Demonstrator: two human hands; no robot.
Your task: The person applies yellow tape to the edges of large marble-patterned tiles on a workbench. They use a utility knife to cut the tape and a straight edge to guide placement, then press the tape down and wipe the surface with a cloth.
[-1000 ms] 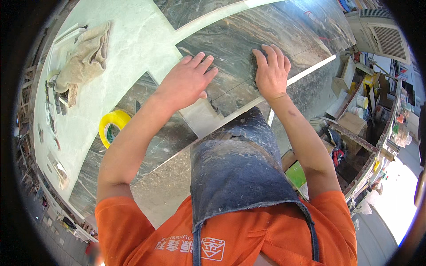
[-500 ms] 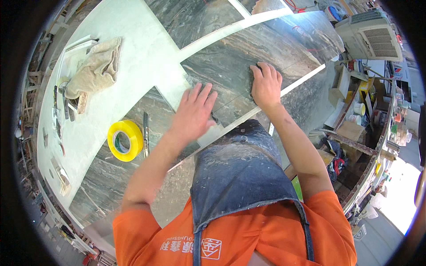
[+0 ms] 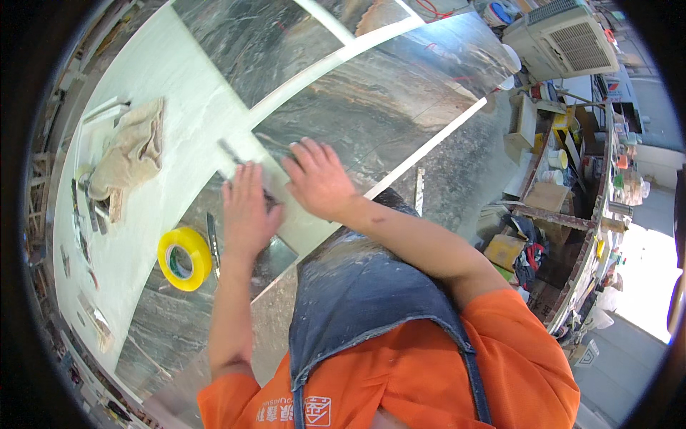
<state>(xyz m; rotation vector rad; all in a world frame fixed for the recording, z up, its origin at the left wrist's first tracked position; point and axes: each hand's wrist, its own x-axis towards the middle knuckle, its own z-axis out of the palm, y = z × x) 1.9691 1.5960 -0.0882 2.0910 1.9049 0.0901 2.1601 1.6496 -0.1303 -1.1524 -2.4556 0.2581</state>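
Observation:
My left hand (image 3: pixel 246 214) is over the white gap strip beside the dark slab. A thin, dark, blurred strip (image 3: pixel 230 151) juts past its fingertips, with a dark part also showing by the thumb; its kind cannot be made out. Just to the right, my right hand (image 3: pixel 319 179) rests with fingers spread at the left end of the dark, brown-veined stone-patterned slab (image 3: pixel 400 93). A roll of yellow tape (image 3: pixel 166 266) lies left of my left forearm on another dark slab (image 3: pixel 161 325). Next to the tape is a slim utility knife (image 3: pixel 212 239).
On the white table (image 3: pixel 153 179) at left lie a beige cloth (image 3: pixel 136 146) and several hand tools. More dark slabs (image 3: pixel 264 50) extend away at the back. An air cooler (image 3: pixel 564 46) and a cluttered wooden bin (image 3: pixel 550 236) stand at right.
Both hands have shifted left; the right has come off the slab's middle to its left end. My left hand has left the slab's corner. The view has turned slightly to the right.

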